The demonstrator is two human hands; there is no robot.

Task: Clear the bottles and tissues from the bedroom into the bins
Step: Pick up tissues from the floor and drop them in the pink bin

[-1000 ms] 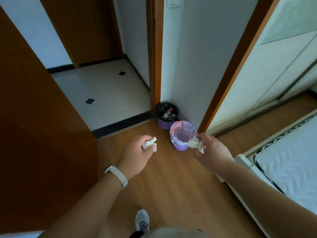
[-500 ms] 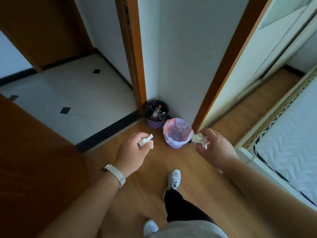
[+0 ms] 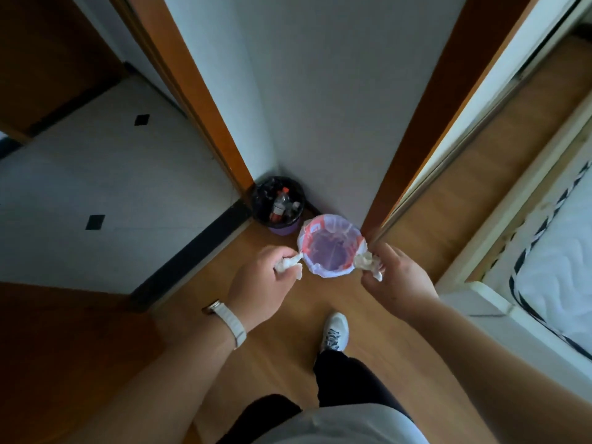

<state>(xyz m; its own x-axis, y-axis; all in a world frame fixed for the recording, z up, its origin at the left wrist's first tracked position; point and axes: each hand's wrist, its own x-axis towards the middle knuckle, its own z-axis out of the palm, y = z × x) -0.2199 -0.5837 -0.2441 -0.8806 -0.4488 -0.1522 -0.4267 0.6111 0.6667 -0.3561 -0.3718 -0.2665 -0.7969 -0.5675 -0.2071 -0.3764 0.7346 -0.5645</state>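
Observation:
Two small purple bins stand on the wooden floor in the corner by the door frame. The nearer bin [image 3: 330, 270] has a white liner with red print and looks empty inside. The farther bin [image 3: 282, 228] has a black liner and holds bottles [image 3: 279, 205]. My left hand [image 3: 259, 283] grips a crumpled white tissue [image 3: 288, 265] just left of the white-lined bin's rim. My right hand [image 3: 397, 280] grips another crumpled tissue [image 3: 368, 262] just right of the same rim. Both hands hover above the floor, flanking that bin.
A wooden door frame [image 3: 205, 104] rises behind the bins, with a tiled hallway floor [image 3: 96, 181] beyond a black threshold. A bed with a white mattress [image 3: 557, 270] lies at the right. My foot in a white shoe [image 3: 334, 331] stands just behind the bins.
I have stepped closer to the bins and look down more steeply. Both hands, each still holding a tissue, have moved up to either side of the white-lined bin.

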